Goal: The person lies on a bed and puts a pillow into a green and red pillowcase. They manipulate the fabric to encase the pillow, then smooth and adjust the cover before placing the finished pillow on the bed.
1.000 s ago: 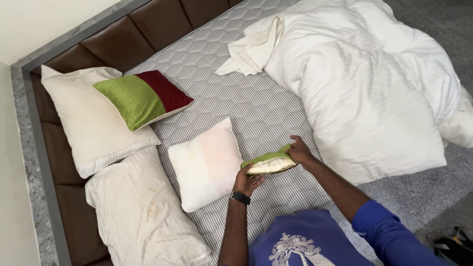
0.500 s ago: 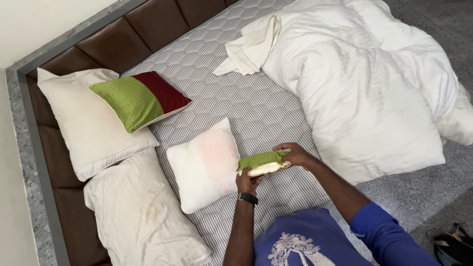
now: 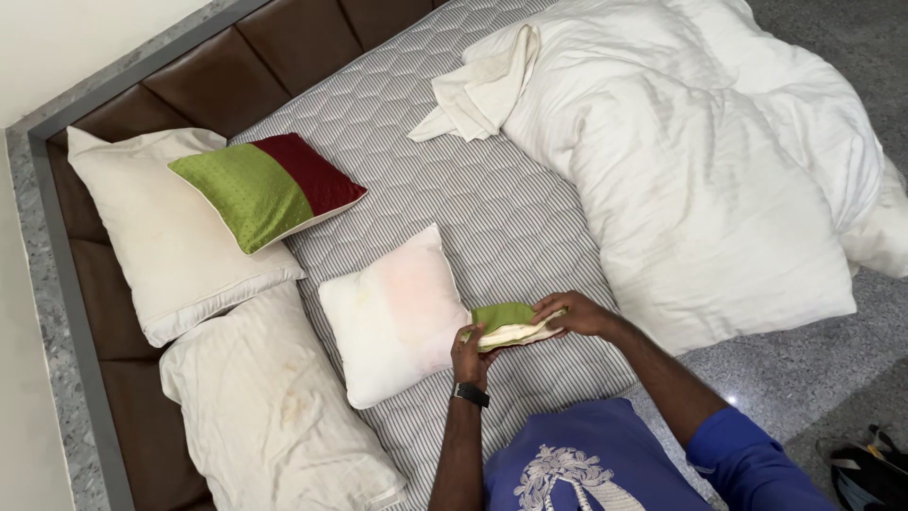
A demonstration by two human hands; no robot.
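Both hands clamped on a folded green cushion cover [image 3: 509, 325]: left hand [image 3: 470, 352] pinching its near end, right hand [image 3: 570, 313] gripping the far end, holding it flat, just above the mattress [image 3: 492, 203]. Just left of the grip, a small white pillow [image 3: 392, 317]. Farther left, two large pillows and a green-and-red cushion [image 3: 265, 187]. Right of the grip, a rumpled white duvet [image 3: 700, 161]. Beyond, brown headboard [image 3: 236, 66]; grey speckled floor [image 3: 804, 369].

Small pillow [image 3: 395, 312] on mattress [image 3: 492, 208]; duvet [image 3: 700, 161] right; pillows [image 3: 170, 237] left
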